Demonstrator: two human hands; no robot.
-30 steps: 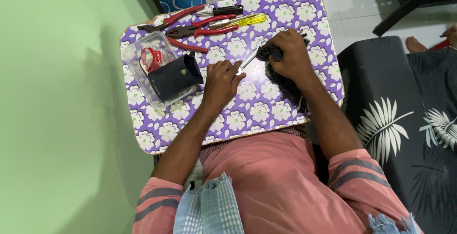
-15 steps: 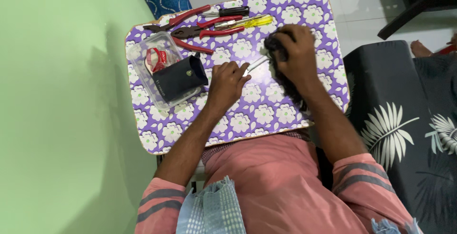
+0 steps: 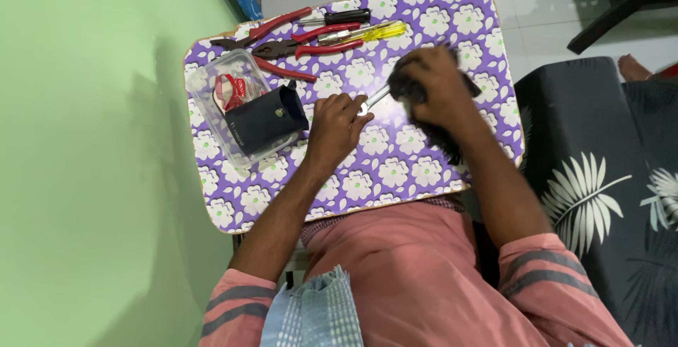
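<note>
Head view looks down on my lap table [image 3: 452,8], covered in purple cloth with white flowers. My left hand [image 3: 335,127] rests on the cloth near the middle, fingers curled around one end of a small metal spanner [image 3: 374,98]. The spanner lies slanted, running up and right from my left fingertips toward my right hand [image 3: 431,82]. My right hand is closed over a dark cloth [image 3: 441,135], which is bunched under the palm and trails down toward the table's near edge; the hand is blurred, so I cannot tell how tightly it grips. The cloth covers the far end of the spanner.

To the left of my left hand sits a clear plastic box [image 3: 205,100] with a red and white item inside, and a dark pouch [image 3: 265,122] leans in it, just beside my knuckles. Along the far edge lie red-handled pliers [image 3: 296,47], a black-handled screwdriver [image 3: 346,16] and a yellow-handled screwdriver [image 3: 378,33], well apart from both hands. A green wall fills the left side, and a dark leaf-print cushion [image 3: 600,192] sits on the right.
</note>
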